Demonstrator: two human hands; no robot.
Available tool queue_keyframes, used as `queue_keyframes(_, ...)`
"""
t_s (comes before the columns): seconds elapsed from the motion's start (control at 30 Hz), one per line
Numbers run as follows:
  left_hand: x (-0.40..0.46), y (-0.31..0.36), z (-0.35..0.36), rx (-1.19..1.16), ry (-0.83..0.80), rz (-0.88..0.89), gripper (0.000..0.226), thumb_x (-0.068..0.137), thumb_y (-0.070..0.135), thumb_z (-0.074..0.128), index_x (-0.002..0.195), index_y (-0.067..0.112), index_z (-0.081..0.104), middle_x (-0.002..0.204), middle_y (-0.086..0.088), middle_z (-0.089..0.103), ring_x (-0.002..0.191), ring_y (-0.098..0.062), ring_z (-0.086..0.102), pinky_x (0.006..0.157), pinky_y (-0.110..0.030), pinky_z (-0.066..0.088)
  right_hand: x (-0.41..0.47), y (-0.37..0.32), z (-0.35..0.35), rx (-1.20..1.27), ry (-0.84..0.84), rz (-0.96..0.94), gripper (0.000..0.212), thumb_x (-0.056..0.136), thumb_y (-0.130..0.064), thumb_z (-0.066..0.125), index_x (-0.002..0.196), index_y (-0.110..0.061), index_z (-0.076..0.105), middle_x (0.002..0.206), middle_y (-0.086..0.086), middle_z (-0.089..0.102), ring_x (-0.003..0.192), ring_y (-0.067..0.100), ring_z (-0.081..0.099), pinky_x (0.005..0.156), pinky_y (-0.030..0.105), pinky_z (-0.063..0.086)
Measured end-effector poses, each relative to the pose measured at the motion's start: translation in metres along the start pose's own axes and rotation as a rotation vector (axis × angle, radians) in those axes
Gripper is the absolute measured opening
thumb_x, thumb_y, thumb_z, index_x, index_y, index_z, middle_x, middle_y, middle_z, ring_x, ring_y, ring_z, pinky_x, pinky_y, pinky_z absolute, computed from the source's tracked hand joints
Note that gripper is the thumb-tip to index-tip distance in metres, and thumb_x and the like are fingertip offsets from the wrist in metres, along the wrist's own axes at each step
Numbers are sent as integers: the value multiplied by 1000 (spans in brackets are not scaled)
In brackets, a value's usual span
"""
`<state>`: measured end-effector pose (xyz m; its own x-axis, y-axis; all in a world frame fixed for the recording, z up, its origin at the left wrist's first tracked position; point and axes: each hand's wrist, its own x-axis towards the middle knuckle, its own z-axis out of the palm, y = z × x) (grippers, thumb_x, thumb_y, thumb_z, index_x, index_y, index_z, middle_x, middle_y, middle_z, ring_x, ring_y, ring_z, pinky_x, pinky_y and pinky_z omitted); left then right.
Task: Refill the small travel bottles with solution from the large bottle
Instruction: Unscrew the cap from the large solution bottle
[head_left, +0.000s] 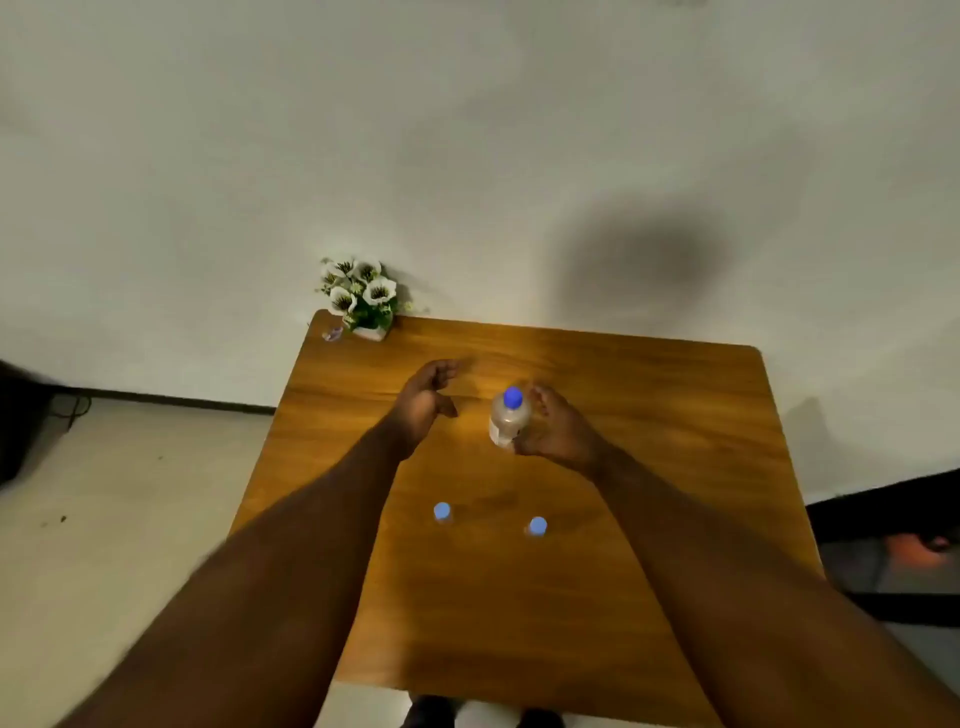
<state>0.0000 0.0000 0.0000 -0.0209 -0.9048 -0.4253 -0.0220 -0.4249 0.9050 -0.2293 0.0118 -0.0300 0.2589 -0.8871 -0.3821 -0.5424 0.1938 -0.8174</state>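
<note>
The large bottle (510, 418) stood upright near the middle of the table (675, 415), its blue cap (513, 397) on. It was held at its right side by the right hand (558, 431), whose fingers were curled round the body. The left hand (428, 397) hung just left of the bottle, apart from it, fingers loosely spread and nothing held.

The step in hand was judged to be the taking up and uncapping of the bottle. It would best be done with the body kept steady by the right hand while the cap is pinched and turned by the left; the body should not be squeezed hard, lest solution be pushed out once the cap is off.

Two small bottles (442, 512) (537, 526), both blue-capped, stood nearer the person than the large bottle, well apart from it and from each other. They were judged to need uncapping before any pouring. Being small and light, they could be knocked over by a forearm passing above.

A pot of flowers (359, 299) stood at the far left corner, well clear of the large bottle, with a small clear thing beside it that could not be made out.
</note>
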Motion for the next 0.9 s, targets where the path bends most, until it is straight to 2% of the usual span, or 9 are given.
queue_keyframes(0.07, 7, -11, -3, 0, 1, -28, 73, 82, -35, 42, 147, -4, 44, 157, -23, 41, 147, -36, 35, 56, -20, 50, 8, 3, 9, -6, 33, -74, 98, 65, -21, 94, 147, -14, 39, 141, -1, 50, 134, 24, 47, 102, 28, 43)
queue_keyframes(0.17, 14, -26, -4, 42, -2, -54, 73, 81, -33, 45, 147, -1, 46, 157, -19, 42, 147, -33, 36, 60, -23, 52, 14, 7, 25, -36, 138, -81, 98, 64, -24, 94, 146, -11, 42, 144, 7, 52, 130, 24, 50, 109, 40, 44)
queue_keyframes(0.27, 19, -31, -6, 73, -16, -41, 76, 80, -32, 48, 146, 4, 48, 156, -15, 44, 146, -30, 38, 64, -26, 51, 20, 8, 28, -66, 241, -139, 74, 70, -29, 89, 134, -15, 54, 127, 4, 64, 113, 22, 61, 97, 43, 52)
queue_keyframes(0.33, 22, -32, -7, 87, -33, -34, 77, 80, -31, 48, 147, 7, 48, 157, -12, 43, 146, -27, 38, 65, -24, 53, 22, 6, 28, -93, 254, -149, 66, 73, -32, 87, 130, -16, 57, 122, 2, 68, 108, 22, 64, 93, 42, 55)
queue_keyframes(0.5, 20, -18, -8, 29, -76, -21, 75, 83, -28, 54, 144, 17, 51, 158, -8, 43, 142, -21, 39, 67, -19, 55, 16, -2, 12, -140, 283, -160, 62, 73, -40, 86, 126, -23, 59, 117, -4, 68, 101, 17, 65, 86, 33, 55)
queue_keyframes(0.63, 13, 9, -4, 34, -136, 30, 71, 88, -10, 69, 149, 17, 46, 160, -7, 41, 148, -20, 34, 90, -20, 50, 11, -29, -18, -202, 325, -185, 63, 71, -49, 85, 125, -29, 58, 112, -11, 67, 95, 10, 62, 77, 16, 44)
queue_keyframes(0.73, 9, 43, 2, 105, -214, 116, 81, 89, 5, 75, 157, 17, 33, 163, -7, 38, 151, -21, 31, 115, -34, 40, 7, -64, -52, -266, 355, -229, 68, 69, -60, 80, 126, -29, 58, 110, -11, 68, 88, 7, 60, 74, 14, 42)
queue_keyframes(0.8, 6, 78, 10, 165, -265, 198, 87, 87, 6, 79, 159, 19, 31, 161, -6, 40, 152, -23, 32, 121, -44, 38, 0, -97, -81, -301, 387, -288, 72, 68, -66, 78, 126, -26, 59, 110, -8, 70, 87, 8, 61, 76, 17, 46)
queue_keyframes(0.9, -3, 139, 25, 229, -285, 339, 95, 82, 9, 86, 158, 22, 31, 158, -4, 44, 149, -24, 37, 121, -52, 36, -16, -156, -124, -354, 429, -357, 70, 66, -69, 76, 121, -26, 62, 105, -10, 71, 86, 9, 64, 81, 29, 55)
